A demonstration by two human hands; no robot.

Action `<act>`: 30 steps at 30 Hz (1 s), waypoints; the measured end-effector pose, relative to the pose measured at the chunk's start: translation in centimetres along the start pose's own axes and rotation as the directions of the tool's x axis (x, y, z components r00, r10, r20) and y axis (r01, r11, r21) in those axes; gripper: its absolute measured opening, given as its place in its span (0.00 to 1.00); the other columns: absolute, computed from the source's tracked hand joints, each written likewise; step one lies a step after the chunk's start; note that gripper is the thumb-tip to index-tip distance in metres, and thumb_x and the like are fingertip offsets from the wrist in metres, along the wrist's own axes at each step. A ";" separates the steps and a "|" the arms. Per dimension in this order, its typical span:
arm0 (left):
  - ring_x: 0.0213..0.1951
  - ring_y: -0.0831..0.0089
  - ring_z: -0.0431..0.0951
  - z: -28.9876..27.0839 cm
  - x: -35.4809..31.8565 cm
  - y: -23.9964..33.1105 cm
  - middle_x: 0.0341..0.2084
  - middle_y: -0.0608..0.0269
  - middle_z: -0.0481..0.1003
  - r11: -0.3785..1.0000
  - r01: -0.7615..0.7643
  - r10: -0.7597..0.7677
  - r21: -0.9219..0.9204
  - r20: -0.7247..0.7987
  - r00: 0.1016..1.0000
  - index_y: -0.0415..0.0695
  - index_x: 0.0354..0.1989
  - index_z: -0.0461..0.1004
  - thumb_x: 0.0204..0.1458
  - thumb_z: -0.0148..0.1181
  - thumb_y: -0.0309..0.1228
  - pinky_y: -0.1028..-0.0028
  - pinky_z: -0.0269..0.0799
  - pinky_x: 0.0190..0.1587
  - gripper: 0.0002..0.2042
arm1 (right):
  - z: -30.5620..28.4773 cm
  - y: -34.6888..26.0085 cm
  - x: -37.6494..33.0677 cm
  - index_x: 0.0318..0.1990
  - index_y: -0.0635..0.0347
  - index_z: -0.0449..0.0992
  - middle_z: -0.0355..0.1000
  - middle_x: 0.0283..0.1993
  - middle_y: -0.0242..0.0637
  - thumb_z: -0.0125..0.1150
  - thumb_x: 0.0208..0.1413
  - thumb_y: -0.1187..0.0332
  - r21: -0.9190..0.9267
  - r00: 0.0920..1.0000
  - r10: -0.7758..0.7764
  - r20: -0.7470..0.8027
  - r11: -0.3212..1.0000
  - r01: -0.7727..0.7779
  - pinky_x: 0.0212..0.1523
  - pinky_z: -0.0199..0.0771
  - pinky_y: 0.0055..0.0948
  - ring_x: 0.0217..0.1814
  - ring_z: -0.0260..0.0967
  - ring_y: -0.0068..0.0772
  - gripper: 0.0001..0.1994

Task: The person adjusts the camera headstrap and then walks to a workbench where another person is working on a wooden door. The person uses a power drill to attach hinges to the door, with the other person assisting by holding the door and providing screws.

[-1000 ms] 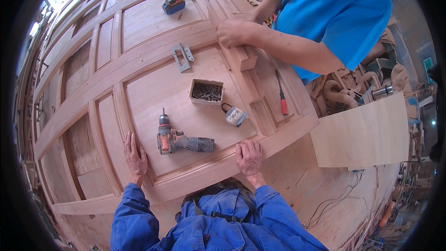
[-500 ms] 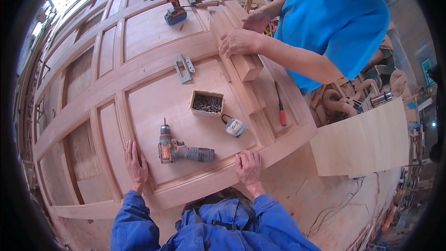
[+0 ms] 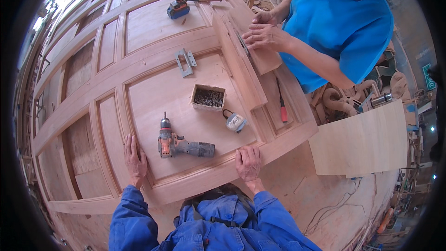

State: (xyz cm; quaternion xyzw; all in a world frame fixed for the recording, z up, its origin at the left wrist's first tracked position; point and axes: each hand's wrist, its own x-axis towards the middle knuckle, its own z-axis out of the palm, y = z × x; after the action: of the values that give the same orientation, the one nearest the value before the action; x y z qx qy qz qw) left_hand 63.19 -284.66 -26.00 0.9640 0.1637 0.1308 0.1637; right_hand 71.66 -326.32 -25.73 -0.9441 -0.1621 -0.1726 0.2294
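Pinkish wood formed the broad panelled door (image 3: pixel 172 49) on which the left hand (image 3: pixel 135 161) lay flat, fingers extended; the right hand (image 3: pixel 249 162) rested palm-down on its near edge, fingers slightly bent (both hands held nothing loose). Between and just beyond them lay an orange-and-black cordless drill (image 3: pixel 166 143). Opposite, a co-worker in a bright blue shirt (image 3: pixel 339 32) stood beside a squared wooden block (image 3: pixel 267 64).

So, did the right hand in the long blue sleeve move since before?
No, not visibly: against the panelled wood, the right hand rests at the same near-edge spot, right of the nearer drill.
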 end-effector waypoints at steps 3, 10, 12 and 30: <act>0.74 0.49 0.57 0.0 0.0 -0.1 0.71 0.46 0.59 1.000 -0.007 0.007 0.003 -0.010 1.000 0.40 0.71 0.62 0.59 0.54 0.22 0.57 0.52 0.75 0.29 | -0.2 -0.2 0.1 0.34 0.56 0.76 0.72 0.40 0.33 0.66 0.56 0.68 0.010 1.000 0.003 0.003 1.000 -0.003 0.49 0.69 0.42 0.47 0.69 0.41 0.04; 0.73 0.50 0.57 -0.1 0.0 0.0 0.71 0.46 0.59 1.000 -0.001 0.001 -0.004 0.007 1.000 0.40 0.71 0.61 0.59 0.54 0.23 0.57 0.52 0.75 0.29 | -0.1 -0.1 0.0 0.34 0.56 0.77 0.73 0.41 0.33 0.65 0.57 0.68 0.009 1.000 0.014 0.007 1.000 -0.014 0.49 0.69 0.42 0.46 0.69 0.41 0.04; 0.74 0.50 0.57 0.0 0.0 0.1 0.71 0.46 0.59 1.000 -0.012 0.012 -0.003 0.004 1.000 0.39 0.71 0.61 0.59 0.54 0.23 0.57 0.52 0.75 0.29 | -0.2 -0.1 0.1 0.34 0.56 0.77 0.73 0.41 0.34 0.65 0.57 0.68 0.004 1.000 0.014 0.010 1.000 -0.014 0.49 0.69 0.42 0.46 0.69 0.42 0.04; 0.73 0.52 0.57 -0.2 0.3 -0.5 0.71 0.47 0.61 0.999 -0.021 0.022 0.026 -0.025 0.999 0.39 0.70 0.63 0.59 0.55 0.25 0.57 0.50 0.76 0.28 | -0.6 -2.4 1.9 0.39 0.60 0.78 0.75 0.44 0.39 0.65 0.59 0.67 0.125 0.993 -0.053 0.104 0.991 0.040 0.55 0.71 0.44 0.50 0.71 0.46 0.07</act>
State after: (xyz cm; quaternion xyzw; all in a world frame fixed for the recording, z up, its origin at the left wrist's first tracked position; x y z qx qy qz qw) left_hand 63.27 -284.07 -25.94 0.9660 0.1571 0.1425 0.1477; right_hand 72.26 -324.14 -23.52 -0.9320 -0.2064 -0.1169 0.2741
